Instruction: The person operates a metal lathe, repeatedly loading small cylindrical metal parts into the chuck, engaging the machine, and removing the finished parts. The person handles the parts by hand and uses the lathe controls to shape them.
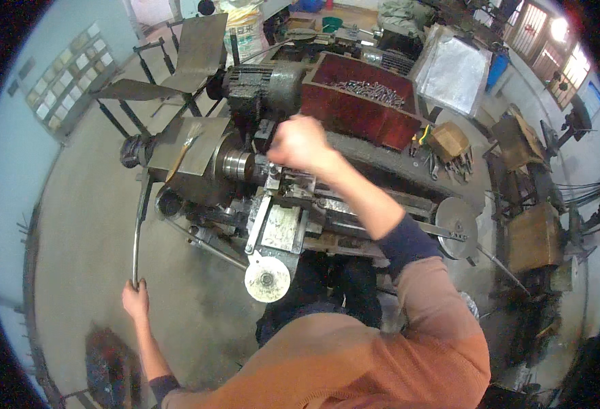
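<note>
My left hand point(135, 298) is closed round the lower end of a long metal lever point(137, 238), which runs up to the left end of a small lathe. Over the lathe's tool slide, my right hand point(300, 143) makes a slightly blurred fist; whatever it may grip is hidden. Just left of that fist is the shiny round chuck point(238, 165). Below, nearer to me, the cross slide point(281, 227) ends in a pale round handwheel point(268, 279), which neither hand touches. A wooden-handled brush point(181, 158) lies on the headstock cover point(201, 151).
Behind the chuck sits a ribbed motor point(272, 85). A dark red box point(354, 119) holds many small metal parts point(375, 92). Right of it are a wooden block point(448, 140) and several hand tools point(456, 167). A round disc point(456, 225) stands at the lathe's right end.
</note>
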The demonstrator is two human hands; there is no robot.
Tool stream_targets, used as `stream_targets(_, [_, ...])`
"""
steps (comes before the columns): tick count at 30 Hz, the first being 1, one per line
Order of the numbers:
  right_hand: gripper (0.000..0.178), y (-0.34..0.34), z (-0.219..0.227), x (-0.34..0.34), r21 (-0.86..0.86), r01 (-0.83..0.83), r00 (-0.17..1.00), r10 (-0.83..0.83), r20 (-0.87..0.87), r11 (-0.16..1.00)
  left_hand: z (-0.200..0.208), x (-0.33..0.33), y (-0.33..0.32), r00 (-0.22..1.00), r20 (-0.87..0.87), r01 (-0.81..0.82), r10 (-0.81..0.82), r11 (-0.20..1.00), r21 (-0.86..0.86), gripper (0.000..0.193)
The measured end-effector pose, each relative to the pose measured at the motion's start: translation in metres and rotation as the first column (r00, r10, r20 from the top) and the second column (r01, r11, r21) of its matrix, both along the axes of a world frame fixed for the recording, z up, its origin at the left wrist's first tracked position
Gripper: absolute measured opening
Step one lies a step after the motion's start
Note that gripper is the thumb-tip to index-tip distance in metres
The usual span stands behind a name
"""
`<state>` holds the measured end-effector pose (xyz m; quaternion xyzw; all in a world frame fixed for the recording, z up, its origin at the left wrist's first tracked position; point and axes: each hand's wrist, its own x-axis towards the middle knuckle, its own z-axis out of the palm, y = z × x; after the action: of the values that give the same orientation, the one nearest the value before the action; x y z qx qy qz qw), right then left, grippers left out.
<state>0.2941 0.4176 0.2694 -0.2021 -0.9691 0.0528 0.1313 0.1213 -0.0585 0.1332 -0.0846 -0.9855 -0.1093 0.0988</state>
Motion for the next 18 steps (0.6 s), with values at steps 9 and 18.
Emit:
stream_targets(9, [0.043, 0.120, 0.009, 0.146, 0.081, 0.255, 0.884, -0.198, -0.423, 0.964, 0.037, 0.026, 0.169, 0.744, -0.117, 0.664, -0.657, 0.708, 0.240, 0.027])
stream_targets(18, [0.036, 0.040, -0.109, 0.454, -0.349, 0.692, 0.556, -0.775, -0.299, 0.631, -0.039, 0.049, 0.250, 0.478, 0.348, 0.728, -0.807, 0.585, 0.356, 0.024])
